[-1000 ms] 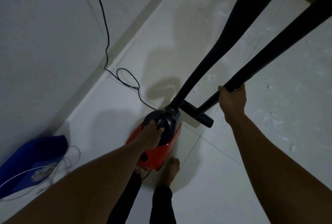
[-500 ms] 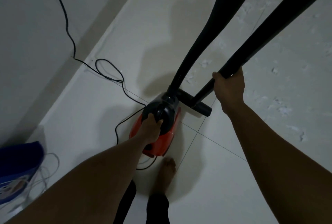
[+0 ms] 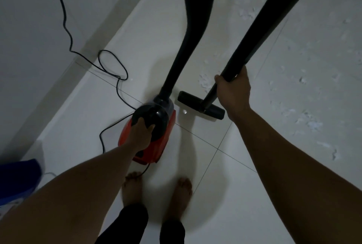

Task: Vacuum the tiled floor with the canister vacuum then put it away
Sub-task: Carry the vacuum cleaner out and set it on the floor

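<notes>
A red canister vacuum point(image 3: 162, 142) with a black top stands on the white tiled floor point(image 3: 225, 185) just ahead of my bare feet. My left hand point(image 3: 140, 132) grips the black handle on its top. A thick black hose point(image 3: 188, 38) rises from its front out of view. My right hand point(image 3: 234, 89) grips the black wand point(image 3: 260, 20), whose flat floor nozzle point(image 3: 199, 104) rests on the tiles beside the canister. White paper scraps point(image 3: 204, 82) lie scattered beyond the nozzle and to the right.
The black power cord point(image 3: 109, 67) loops on the floor left of the canister and runs up the white wall point(image 3: 35, 38). A blue bag point(image 3: 17, 181) lies at the lower left by the wall.
The view has tilted down, so both my feet now show. The canister and nozzle sit closer to my feet, and the nozzle has swung out to the canister's right.
</notes>
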A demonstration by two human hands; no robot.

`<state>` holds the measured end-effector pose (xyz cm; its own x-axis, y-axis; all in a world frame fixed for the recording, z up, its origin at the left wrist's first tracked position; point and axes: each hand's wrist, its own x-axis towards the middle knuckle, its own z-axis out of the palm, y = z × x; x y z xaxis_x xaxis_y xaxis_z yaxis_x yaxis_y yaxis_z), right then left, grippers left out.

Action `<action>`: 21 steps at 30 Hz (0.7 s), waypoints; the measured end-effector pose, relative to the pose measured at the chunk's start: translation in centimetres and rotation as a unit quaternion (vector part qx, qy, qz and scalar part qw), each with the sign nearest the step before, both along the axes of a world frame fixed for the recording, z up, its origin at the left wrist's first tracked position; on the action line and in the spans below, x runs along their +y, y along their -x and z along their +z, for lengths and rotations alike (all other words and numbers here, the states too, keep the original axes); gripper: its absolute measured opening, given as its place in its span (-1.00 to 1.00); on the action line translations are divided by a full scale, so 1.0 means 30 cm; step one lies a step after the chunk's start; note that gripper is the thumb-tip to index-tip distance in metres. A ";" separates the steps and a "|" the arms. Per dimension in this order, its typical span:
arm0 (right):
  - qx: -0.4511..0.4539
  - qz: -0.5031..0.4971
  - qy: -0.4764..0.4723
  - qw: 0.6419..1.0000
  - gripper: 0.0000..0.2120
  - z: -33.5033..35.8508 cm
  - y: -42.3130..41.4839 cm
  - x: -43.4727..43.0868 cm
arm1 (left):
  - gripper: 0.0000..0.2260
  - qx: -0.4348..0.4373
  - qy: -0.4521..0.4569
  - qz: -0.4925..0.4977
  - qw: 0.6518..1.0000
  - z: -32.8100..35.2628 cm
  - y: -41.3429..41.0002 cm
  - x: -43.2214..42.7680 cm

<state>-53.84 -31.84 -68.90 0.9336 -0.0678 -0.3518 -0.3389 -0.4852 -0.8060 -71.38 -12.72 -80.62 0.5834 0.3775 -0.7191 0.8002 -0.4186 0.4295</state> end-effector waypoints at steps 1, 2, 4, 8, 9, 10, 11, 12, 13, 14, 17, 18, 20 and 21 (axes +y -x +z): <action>-0.002 0.003 0.002 1.000 -0.48 -0.009 0.004 0.020 | -0.81 -0.002 -0.001 0.002 1.000 -0.004 -0.002 0.014; -0.003 0.007 0.005 1.000 -0.50 -0.018 0.008 0.039 | -0.83 -0.005 -0.002 -0.001 1.000 -0.007 -0.003 0.021; -0.002 0.015 0.011 1.000 -0.52 -0.035 0.018 0.077 | -0.85 -0.019 -0.001 -0.007 1.000 -0.011 -0.005 0.029; 0.000 0.014 0.007 1.000 -0.53 -0.066 0.035 0.134 | -0.81 -0.029 -0.006 0.025 0.999 -0.020 -0.004 0.025; 0.000 0.012 0.007 1.000 -0.53 -0.073 0.040 0.146 | -0.76 -0.036 -0.007 0.034 0.999 -0.033 0.006 0.023; 0.002 0.010 0.005 1.000 -0.53 -0.081 0.044 0.156 | -0.71 -0.048 -0.011 0.046 0.998 -0.034 0.015 0.021; 0.005 0.007 0.003 1.000 -0.53 -0.087 0.049 0.162 | -0.63 -0.062 -0.018 0.062 0.996 -0.036 0.025 0.016; 0.007 0.004 0.000 1.000 -0.53 -0.096 0.054 0.169 | -0.55 -0.065 -0.031 0.083 0.994 -0.034 0.034 0.010; 0.011 0.001 -0.002 1.000 -0.52 -0.104 0.061 0.177 | -0.47 -0.052 -0.050 0.105 0.992 -0.020 0.043 0.006; 0.015 -0.003 -0.002 1.000 -0.51 -0.114 0.066 0.182 | -0.40 -0.025 -0.063 0.129 0.989 -0.024 0.048 -0.005; 0.030 -0.015 -0.013 0.999 -0.50 -0.152 0.086 0.199 | -0.25 0.055 0.004 0.278 0.959 -0.064 0.068 -0.034; 0.032 -0.020 -0.017 0.999 -0.48 -0.165 0.091 0.203 | -0.22 0.070 0.051 0.349 0.933 -0.079 0.075 -0.041; 0.030 -0.022 -0.021 0.999 -0.45 -0.179 0.097 0.207 | -0.31 0.072 0.096 0.434 0.893 -0.109 0.089 -0.058; 0.028 -0.021 -0.023 0.999 -0.44 -0.180 0.099 0.208 | -0.33 0.064 0.103 0.453 0.883 -0.128 0.097 -0.064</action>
<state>-56.81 -25.61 -74.31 0.9089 -0.0887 -0.4075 -0.4036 -0.4333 -0.8058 -74.28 -14.65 -84.47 0.0178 0.5015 -0.8650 0.8134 0.4958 0.3042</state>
